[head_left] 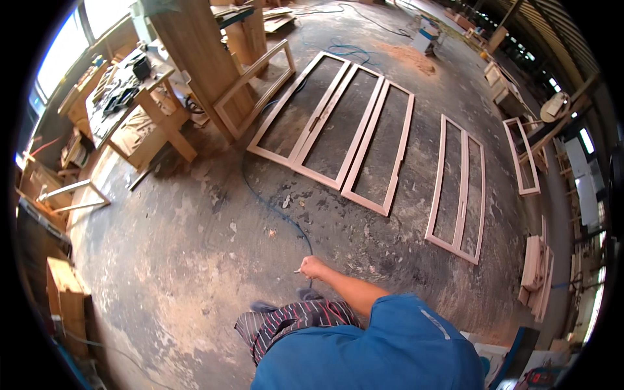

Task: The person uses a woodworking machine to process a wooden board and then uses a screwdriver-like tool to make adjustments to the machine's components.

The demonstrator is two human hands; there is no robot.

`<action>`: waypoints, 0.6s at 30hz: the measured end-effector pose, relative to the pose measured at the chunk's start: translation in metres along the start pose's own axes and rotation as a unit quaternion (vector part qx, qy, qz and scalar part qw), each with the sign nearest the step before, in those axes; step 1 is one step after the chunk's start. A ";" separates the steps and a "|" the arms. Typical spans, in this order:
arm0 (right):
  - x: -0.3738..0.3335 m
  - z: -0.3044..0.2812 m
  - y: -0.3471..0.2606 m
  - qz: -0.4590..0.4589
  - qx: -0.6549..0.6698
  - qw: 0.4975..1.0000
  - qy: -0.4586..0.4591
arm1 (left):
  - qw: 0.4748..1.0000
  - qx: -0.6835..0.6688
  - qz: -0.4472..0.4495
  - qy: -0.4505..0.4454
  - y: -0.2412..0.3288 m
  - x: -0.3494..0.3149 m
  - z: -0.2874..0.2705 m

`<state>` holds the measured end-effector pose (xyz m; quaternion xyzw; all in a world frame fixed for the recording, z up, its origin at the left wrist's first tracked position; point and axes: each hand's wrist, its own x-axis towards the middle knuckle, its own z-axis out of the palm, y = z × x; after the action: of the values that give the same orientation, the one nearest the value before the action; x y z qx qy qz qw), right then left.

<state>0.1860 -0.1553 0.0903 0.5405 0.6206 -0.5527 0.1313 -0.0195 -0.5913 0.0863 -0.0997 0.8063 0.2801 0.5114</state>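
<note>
In front of my body my right hand (312,268) is closed around a thin blue hose (286,218). A small pale tip sticks out from the fingers on the left; I cannot make out what it is. From the hand the hose curves away over the floor toward the upright wooden board, and a short piece hangs below the fist. My left hand is not in view. Ahead lie several pale wooden frames (342,188) flat on the floor, apart from my hand, and a double frame (464,195) lies further right.
At the left stands a workbench (156,117) piled with tools, beside a tall wooden board (205,65) with a frame leaning on it. A wooden box (65,289) is at the lower left. Stacked timber (536,273) stands at the right. Sawdust (409,57) lies far ahead.
</note>
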 end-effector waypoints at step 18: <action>0.108 0.058 -0.191 0.242 0.479 0.841 0.073 | 0.976 -0.021 0.164 0.140 0.342 0.250 -0.378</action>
<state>-0.0365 -0.1096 0.0918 0.7076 0.1356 -0.6908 -0.0604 -0.5775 -0.4876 0.1068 -0.0149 0.8691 0.3606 0.3384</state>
